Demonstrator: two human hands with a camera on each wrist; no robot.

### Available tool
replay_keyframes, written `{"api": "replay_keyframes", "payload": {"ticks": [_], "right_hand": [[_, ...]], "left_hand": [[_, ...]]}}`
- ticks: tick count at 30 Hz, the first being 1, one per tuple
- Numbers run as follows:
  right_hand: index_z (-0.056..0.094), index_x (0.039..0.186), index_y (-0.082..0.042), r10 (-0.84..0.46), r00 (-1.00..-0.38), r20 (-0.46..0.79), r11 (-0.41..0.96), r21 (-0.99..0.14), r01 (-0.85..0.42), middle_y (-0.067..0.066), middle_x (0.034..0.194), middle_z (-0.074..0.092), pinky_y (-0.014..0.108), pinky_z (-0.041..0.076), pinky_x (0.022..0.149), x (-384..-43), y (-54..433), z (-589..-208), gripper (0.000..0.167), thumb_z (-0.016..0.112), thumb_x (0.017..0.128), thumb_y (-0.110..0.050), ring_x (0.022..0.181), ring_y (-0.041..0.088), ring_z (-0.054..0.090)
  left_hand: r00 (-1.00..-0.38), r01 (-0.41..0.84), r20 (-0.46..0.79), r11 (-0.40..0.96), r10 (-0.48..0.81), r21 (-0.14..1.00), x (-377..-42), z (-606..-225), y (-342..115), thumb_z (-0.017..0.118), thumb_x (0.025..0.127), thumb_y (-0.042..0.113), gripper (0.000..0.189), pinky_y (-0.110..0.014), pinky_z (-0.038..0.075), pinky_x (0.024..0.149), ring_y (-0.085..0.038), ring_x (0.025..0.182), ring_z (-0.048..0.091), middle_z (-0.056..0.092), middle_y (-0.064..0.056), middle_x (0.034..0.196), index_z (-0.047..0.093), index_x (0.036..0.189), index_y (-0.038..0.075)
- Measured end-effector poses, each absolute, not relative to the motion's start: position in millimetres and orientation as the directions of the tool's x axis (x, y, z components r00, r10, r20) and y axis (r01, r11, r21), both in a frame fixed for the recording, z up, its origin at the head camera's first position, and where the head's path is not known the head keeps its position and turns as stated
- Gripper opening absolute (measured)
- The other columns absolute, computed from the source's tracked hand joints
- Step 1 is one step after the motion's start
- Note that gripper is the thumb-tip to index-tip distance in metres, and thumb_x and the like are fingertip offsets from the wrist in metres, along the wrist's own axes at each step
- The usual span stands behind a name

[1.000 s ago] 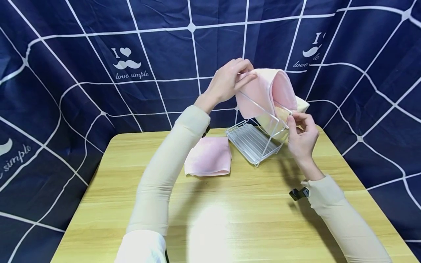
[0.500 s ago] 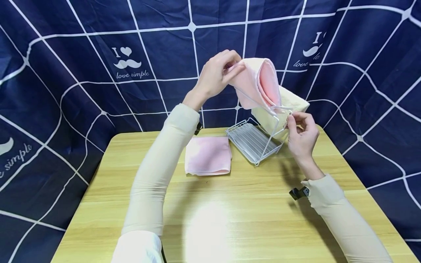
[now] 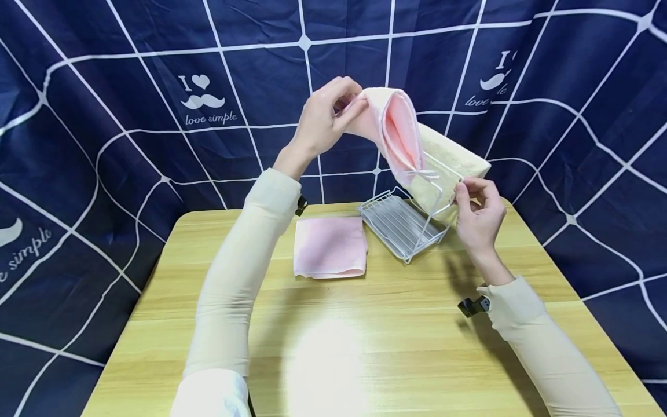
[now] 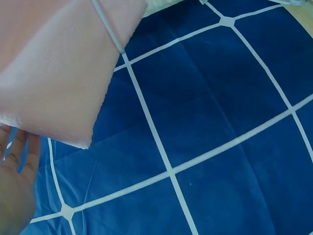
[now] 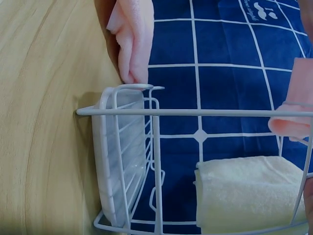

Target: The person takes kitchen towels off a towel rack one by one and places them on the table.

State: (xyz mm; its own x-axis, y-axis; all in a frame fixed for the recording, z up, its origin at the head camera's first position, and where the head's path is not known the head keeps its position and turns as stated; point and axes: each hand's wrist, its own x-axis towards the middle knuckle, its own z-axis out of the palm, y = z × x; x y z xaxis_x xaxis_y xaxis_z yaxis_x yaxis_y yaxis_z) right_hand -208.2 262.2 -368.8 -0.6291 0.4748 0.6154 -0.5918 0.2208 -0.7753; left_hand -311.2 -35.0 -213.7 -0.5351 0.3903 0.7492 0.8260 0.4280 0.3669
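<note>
My left hand (image 3: 325,119) pinches one end of a pink towel (image 3: 400,124) up above the table's back edge. The towel bends over in a loop, and its lower part overlaps the top wires of a white wire drying rack (image 3: 401,226). Fingertips of my right hand (image 3: 480,211) pinch the rack's upper right corner. A cream towel (image 3: 453,159) is draped over the rack's top, behind the pink one; it also shows in the right wrist view. From the left wrist, the pink towel (image 4: 58,83) fills the upper left, above that hand's fingers.
A folded pink cloth (image 3: 330,246) lies flat on the wooden table (image 3: 406,336), left of the rack. The rack has a ribbed tray (image 5: 122,161) at its base. Blue curtain (image 3: 260,75) with white lines surrounds the table's back and sides.
My left hand has moved left and slightly up, drawing the pink towel along the rack's top, so more of the cream towel shows. My right hand and the rack have stayed put.
</note>
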Motion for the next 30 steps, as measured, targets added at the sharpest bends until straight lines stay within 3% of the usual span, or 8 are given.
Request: {"api": "replay_keyframes", "payload": {"ticks": [3,6,11,19,25,30], "right_hand": [[0.072,0.099,-0.013,0.474,-0.629,0.616,0.225,-0.775,-0.590,-0.012,0.084,0.068,0.011,0.050,0.058,-209,263,-369,0.014,0.070,0.097,0.001,0.067,0.004,0.063],[0.072,0.100,-0.003,0.473,-0.626,0.620,0.235,-0.774,-0.588,-0.012,0.083,0.068,0.012,0.050,0.057,-209,263,-369,0.005,0.070,0.097,0.001,0.066,0.003,0.063],[0.069,0.103,0.009,0.465,-0.623,0.629,0.243,-0.768,-0.593,-0.013,0.082,0.068,0.012,0.050,0.055,-208,263,-369,0.011,0.070,0.097,0.000,0.065,0.002,0.063],[0.071,0.100,0.001,0.472,-0.622,0.624,0.219,-0.767,-0.603,-0.012,0.081,0.068,0.012,0.050,0.056,-210,262,-370,0.004,0.070,0.096,0.002,0.064,0.004,0.063],[0.072,0.098,-0.014,0.461,-0.621,0.634,0.217,-0.759,-0.613,-0.011,0.083,0.069,0.012,0.052,0.057,-209,261,-369,0.017,0.070,0.096,0.002,0.066,0.005,0.064],[0.072,0.098,-0.015,0.458,-0.617,0.640,0.219,-0.754,-0.619,-0.012,0.083,0.069,0.013,0.052,0.056,-208,261,-368,0.016,0.070,0.096,0.001,0.066,0.004,0.064]], "left_hand": [[-0.543,0.821,0.748,0.425,0.380,0.380,-310,-213,-41,0.066,0.105,0.024,0.022,-0.025,0.054,0.091,-0.018,0.097,0.067,0.068,-0.009,0.099,0.073,0.108,0.003],[-0.549,0.819,0.752,0.414,0.366,0.397,-310,-212,-46,0.065,0.105,0.022,0.022,-0.023,0.054,0.091,-0.018,0.097,0.067,0.069,-0.010,0.099,0.072,0.107,0.002],[-0.553,0.818,0.762,0.392,0.337,0.421,-310,-212,-53,0.067,0.104,0.019,0.021,-0.025,0.056,0.090,-0.017,0.093,0.065,0.068,-0.012,0.097,0.071,0.106,-0.001],[-0.545,0.823,0.782,0.371,0.303,0.430,-307,-213,-66,0.063,0.105,0.015,0.019,-0.023,0.054,0.085,-0.017,0.090,0.067,0.070,-0.014,0.099,0.070,0.107,-0.003],[-0.563,0.808,0.777,0.384,0.280,0.447,-303,-212,-79,0.063,0.104,0.014,0.019,-0.021,0.054,0.086,-0.017,0.091,0.067,0.071,-0.016,0.099,0.070,0.106,-0.004],[-0.557,0.811,0.785,0.382,0.272,0.443,-301,-214,-91,0.064,0.104,0.013,0.018,-0.019,0.051,0.082,-0.010,0.086,0.063,0.068,-0.015,0.095,0.069,0.104,-0.005]]}}
